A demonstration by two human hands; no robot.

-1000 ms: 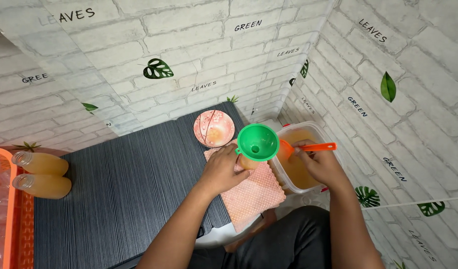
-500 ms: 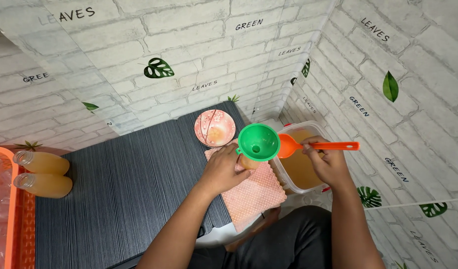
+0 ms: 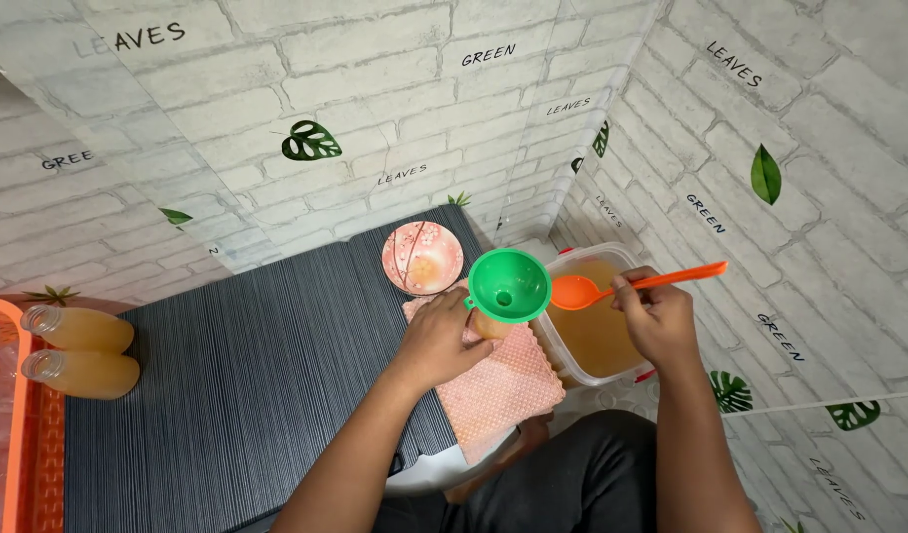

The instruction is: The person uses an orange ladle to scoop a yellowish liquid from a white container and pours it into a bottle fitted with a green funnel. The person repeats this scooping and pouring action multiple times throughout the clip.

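Around the bottle under the green funnel (image 3: 510,284), the left hand (image 3: 439,341) grips firmly; beside the funnel's rim, the right hand (image 3: 653,314) pinches the orange ladle (image 3: 612,288). Pouring slowly at the funnel's centre seems wise, above the juice tub (image 3: 597,331).

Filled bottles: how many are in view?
3. Two bottles lie side by side at the left edge; a third stands under the green funnel, mostly hidden by the left hand.
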